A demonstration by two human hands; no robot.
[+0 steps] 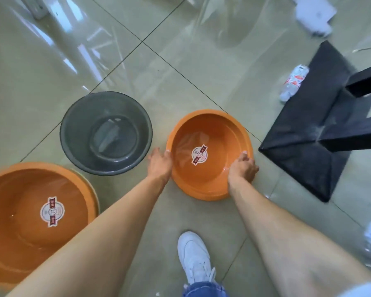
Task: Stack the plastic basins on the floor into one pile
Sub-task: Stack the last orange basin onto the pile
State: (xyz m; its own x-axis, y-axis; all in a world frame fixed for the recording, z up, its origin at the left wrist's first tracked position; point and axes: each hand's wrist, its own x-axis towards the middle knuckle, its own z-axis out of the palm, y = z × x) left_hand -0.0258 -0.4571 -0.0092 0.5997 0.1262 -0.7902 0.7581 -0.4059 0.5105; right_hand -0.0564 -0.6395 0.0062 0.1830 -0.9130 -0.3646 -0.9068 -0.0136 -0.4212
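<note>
1. Large orange basin (39,213) – far left on the tiled floor (180,61), nearest; glossy plastic, round, label at centre; a paler rim shows beneath its right edge, maybe a nested basin.
2. Grey basin (106,132) – smoky, translucent, just beyond.
3. Left hand (160,162) – grip closed on left rim of item 4.
4. Small orange basin (210,154) – directly between both hands, on or just off the floor.
5. Right hand (242,167) – grip clamped over right rim.
6. Black stand base (308,125) – matte, dusty, close right.

Likely move – leftward, toward the large orange basin.
</note>
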